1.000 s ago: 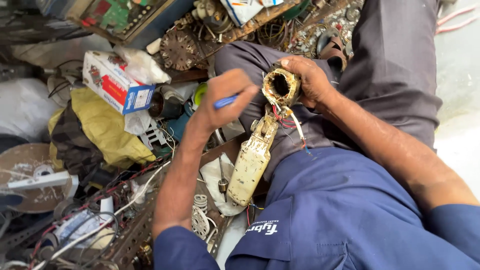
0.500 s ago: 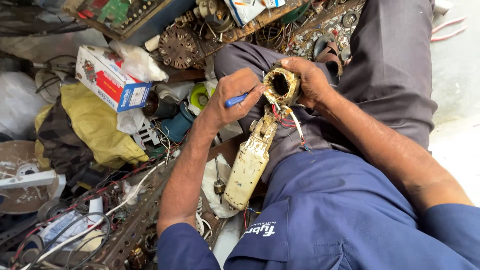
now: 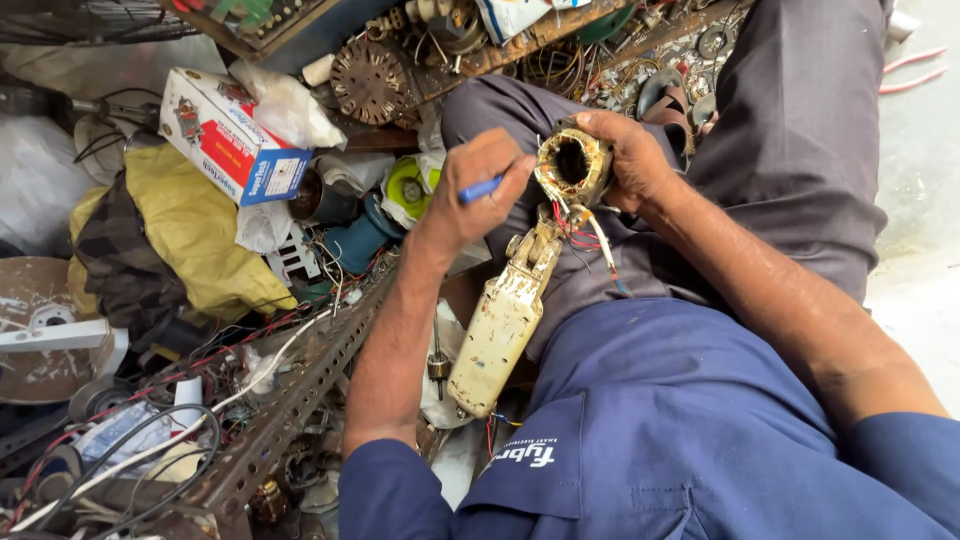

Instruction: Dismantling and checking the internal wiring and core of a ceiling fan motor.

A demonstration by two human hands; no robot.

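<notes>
My left hand (image 3: pixel 468 196) is closed around a blue-handled tool (image 3: pixel 481 188) whose tip points at a round, rusty-yellow motor part (image 3: pixel 572 163). My right hand (image 3: pixel 632 158) grips that round part from the far side and holds it above my grey-trousered thigh (image 3: pixel 800 170). A worn cream housing (image 3: pixel 503 322) hangs down from the round part along my lap. Red and white wires (image 3: pixel 583 236) trail out between the two pieces.
To the left lies a heap of scrap: a red, white and blue carton (image 3: pixel 225 135), a yellow cloth (image 3: pixel 200 245), a toothed round disc (image 3: pixel 370 80), a teal part (image 3: pixel 358 240), a perforated metal angle bar (image 3: pixel 300 390) and tangled cables (image 3: pixel 130 450). A sandal (image 3: pixel 665 95) lies beyond my knee.
Both hands keep their grips. My left hand with the blue tool has edged a little closer to the round part, and the view has drifted slightly.
</notes>
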